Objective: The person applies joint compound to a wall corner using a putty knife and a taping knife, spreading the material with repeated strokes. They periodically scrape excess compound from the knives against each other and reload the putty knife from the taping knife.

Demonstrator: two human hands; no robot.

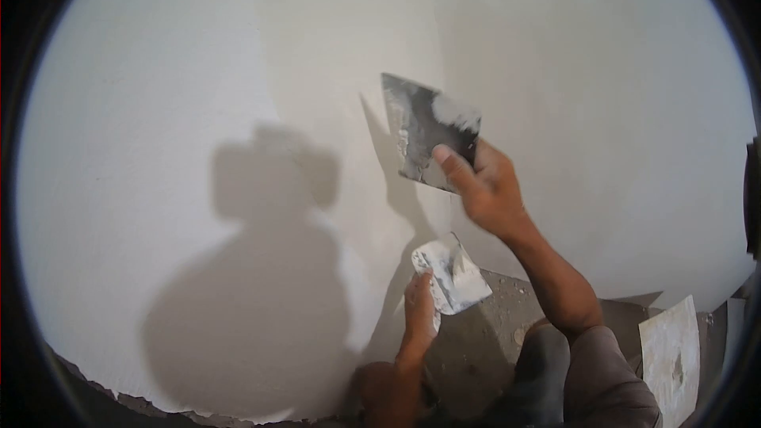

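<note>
A flat dark blade [420, 128], paste-smeared, is gripped by the right hand [487, 190] before the smooth wall [555, 71], pointed far-left; nearer, a white-caked trowel [464, 273], slanting near-right, is clasped in the left hand's [418, 305] fingers.

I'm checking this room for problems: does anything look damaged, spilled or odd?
Yes. The wall ends in a ragged lower edge at bottom left, as if chipped or unfinished. Pale specks dot the floor, and the panel at lower right has a dark patch.
</note>
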